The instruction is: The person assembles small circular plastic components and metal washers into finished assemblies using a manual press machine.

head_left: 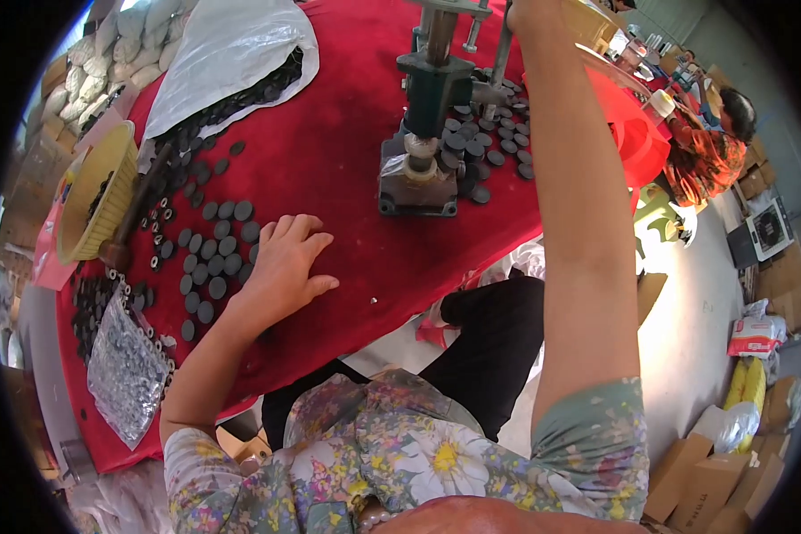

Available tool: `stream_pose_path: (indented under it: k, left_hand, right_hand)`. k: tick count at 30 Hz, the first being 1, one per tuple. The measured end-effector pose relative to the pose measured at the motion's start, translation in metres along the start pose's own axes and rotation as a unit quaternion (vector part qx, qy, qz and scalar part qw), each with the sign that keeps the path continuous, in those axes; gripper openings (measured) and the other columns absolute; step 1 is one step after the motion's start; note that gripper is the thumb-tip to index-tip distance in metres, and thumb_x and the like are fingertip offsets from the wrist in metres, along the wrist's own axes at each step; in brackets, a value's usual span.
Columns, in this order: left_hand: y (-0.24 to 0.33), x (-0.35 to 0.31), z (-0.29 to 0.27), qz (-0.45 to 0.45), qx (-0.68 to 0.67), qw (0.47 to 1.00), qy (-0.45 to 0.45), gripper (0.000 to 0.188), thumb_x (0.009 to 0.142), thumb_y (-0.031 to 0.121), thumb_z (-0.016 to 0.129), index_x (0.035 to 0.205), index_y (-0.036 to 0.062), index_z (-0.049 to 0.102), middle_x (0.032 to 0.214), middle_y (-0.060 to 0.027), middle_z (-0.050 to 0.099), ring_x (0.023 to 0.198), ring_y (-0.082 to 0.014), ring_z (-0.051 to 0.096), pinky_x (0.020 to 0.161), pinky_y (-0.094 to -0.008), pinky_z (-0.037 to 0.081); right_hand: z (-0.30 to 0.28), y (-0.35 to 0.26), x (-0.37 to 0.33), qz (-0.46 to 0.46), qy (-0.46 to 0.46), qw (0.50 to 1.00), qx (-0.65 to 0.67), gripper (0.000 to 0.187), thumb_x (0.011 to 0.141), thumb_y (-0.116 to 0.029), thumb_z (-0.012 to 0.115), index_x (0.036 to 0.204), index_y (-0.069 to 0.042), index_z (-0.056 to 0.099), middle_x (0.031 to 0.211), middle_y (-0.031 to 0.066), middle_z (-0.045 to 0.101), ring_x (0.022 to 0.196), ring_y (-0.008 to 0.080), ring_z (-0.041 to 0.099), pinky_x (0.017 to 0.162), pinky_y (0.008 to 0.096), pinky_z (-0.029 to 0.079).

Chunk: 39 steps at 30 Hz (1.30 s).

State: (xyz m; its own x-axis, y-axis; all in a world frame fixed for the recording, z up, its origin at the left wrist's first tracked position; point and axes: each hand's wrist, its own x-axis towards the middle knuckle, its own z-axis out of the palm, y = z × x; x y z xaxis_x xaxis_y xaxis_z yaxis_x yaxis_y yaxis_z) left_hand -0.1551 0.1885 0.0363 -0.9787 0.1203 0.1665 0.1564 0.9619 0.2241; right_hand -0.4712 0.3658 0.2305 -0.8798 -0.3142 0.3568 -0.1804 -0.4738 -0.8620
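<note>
My left hand (285, 262) rests over the red cloth with its fingers apart and nothing in them. Beside it, to the left, lie several dark grey round discs (216, 264). My right arm stretches up to the far edge of the picture, where my right hand (534, 16) is closed around the lever (505, 53) of a hand press; the top of that hand is cut off. The dark green press (436, 89) stands on the table, its metal base (418, 191) in front of me. A pale round piece (420, 147) sits under the ram.
More grey discs (498, 133) lie right of the press. A white sack (231, 53) spills dark pieces at the far left. Along the left are a yellow basket (107, 196), a hammer-like tool (120, 249) and a clear bag of small parts (126, 369). Another person (707, 160) sits at right.
</note>
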Motion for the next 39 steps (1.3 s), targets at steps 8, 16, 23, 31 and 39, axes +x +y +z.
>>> stream_pose_path:
  k: [8,16,23,31,39]
  left_hand:
    - [-0.017,-0.032,0.018,-0.018,-0.024,0.994,0.102,0.053,0.067,0.023,0.078,0.112,0.0017,0.06,0.127,-0.0144,0.051,0.116,-0.032,0.046,0.099,-0.0449,0.032]
    - [-0.024,-0.029,0.031,-0.017,-0.072,0.991,0.115,0.048,0.067,0.021,0.078,0.108,0.0005,0.062,0.126,-0.0143,0.051,0.114,-0.0314,0.047,0.098,-0.0445,0.033]
    - [-0.022,-0.026,0.032,-0.01,-0.062,0.991,0.12,0.045,0.068,0.019,0.076,0.106,-0.0005,0.062,0.124,-0.0147,0.052,0.114,-0.0324,0.047,0.098,-0.0448,0.033]
    - [-0.023,-0.028,0.031,-0.015,-0.067,0.991,0.112,0.045,0.066,0.017,0.075,0.105,-0.0007,0.062,0.123,-0.0153,0.053,0.112,-0.033,0.048,0.098,-0.0449,0.033]
    - [-0.017,-0.022,0.025,-0.024,-0.071,0.994,0.079,0.046,0.065,0.018,0.078,0.104,-0.0001,0.063,0.121,-0.0138,0.054,0.111,-0.0326,0.048,0.099,-0.0469,0.031]
  right_hand:
    - [-0.066,0.095,-0.105,-0.165,0.113,0.912,-0.358,0.043,0.09,-0.021,0.052,0.125,0.004,0.051,0.122,0.0208,0.055,0.112,0.0343,0.052,0.096,0.0414,0.041]
    - [-0.048,0.198,-0.191,-0.132,-0.004,0.762,-0.634,0.068,0.075,-0.047,0.07,0.128,-0.008,0.053,0.143,0.0198,0.036,0.133,0.0365,0.031,0.104,0.0535,0.023]
    - [-0.091,0.223,-0.127,-0.154,-0.041,0.772,-0.615,0.041,0.082,-0.035,0.065,0.115,-0.01,0.063,0.128,0.013,0.054,0.121,0.0283,0.047,0.098,0.0469,0.03]
    - [-0.11,0.184,-0.176,-0.202,-0.009,0.698,-0.687,0.045,0.087,-0.028,0.061,0.13,-0.02,0.054,0.137,0.0128,0.047,0.128,0.0313,0.042,0.098,0.0506,0.032]
    - [-0.125,0.2,-0.15,-0.134,-0.108,0.642,-0.747,0.054,0.088,-0.035,0.059,0.14,-0.028,0.044,0.146,0.0124,0.036,0.136,0.0338,0.03,0.102,0.0562,0.027]
